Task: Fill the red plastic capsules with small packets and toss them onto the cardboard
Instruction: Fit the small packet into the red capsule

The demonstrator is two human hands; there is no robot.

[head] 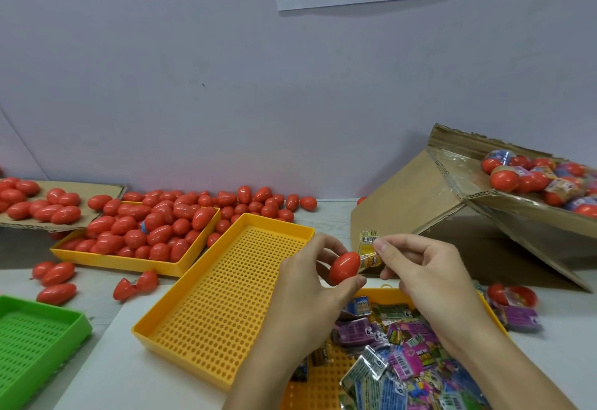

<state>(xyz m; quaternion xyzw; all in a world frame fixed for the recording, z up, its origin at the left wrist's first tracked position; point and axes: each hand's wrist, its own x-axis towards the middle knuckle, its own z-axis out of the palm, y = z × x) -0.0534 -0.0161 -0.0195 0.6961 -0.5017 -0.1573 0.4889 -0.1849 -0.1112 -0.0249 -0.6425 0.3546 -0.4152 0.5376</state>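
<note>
Red and glossy, the egg-shaped plastic capsule half (pixel 345 268) sits pinched in my left hand (pixel 310 283), thumb under it and fingertips curled over its top, with its open mouth turned toward my right hand (pixel 429 275). My right thumb and forefinger pinch a small yellow crinkly foil packet (pixel 368 249), whose lower end is touching or just inside the capsule's mouth; I cannot tell how far in it goes. Directly below both hands lies a yellow perforated plastic tray heaped with purple, green and silver packets (pixel 397 354). Just to the left of my left hand is an empty yellow perforated plastic tray (pixel 226 293), set at a slant. Farther left and beyond it, another yellow tray piled with closed red capsules (pixel 145 232) stands among more capsules strewn along the wall. A flat brown cardboard sheet (pixel 97 193), well out to the left of my grip, carries a cluster of red capsules. Beyond my right hand rises a tilted brown cardboard box (pixel 420 190) with red and clear capsules lying in its upper flap. A green perforated plastic tray (pixel 35 341) sits at the near left edge.
</note>
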